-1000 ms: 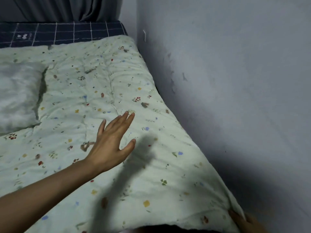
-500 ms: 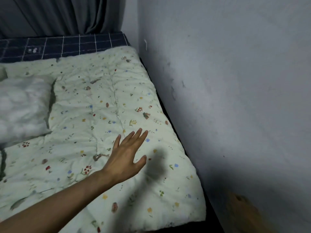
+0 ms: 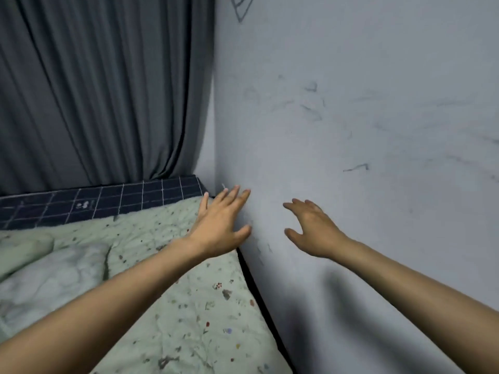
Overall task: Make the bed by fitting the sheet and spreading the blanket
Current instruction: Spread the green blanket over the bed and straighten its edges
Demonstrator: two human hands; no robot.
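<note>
A pale green blanket [image 3: 194,300] with small flower prints lies spread over the bed, reaching close to the wall side. Beyond its far edge shows a dark blue sheet [image 3: 129,197] with a white grid. My left hand [image 3: 222,220] is stretched out above the blanket's far right corner, fingers apart and holding nothing. My right hand [image 3: 310,228] is raised in front of the wall, fingers spread and empty.
A grey-white scuffed wall [image 3: 364,157] runs along the bed's right side, with a dark gap [image 3: 259,290] between it and the blanket. Grey curtains [image 3: 102,90] hang behind the bed's far end. A white pillow [image 3: 48,276] lies on the left.
The view has tilted up toward the curtain and wall. My left hand has reached farther toward the blanket's far corner. My right hand has come up into view, empty.
</note>
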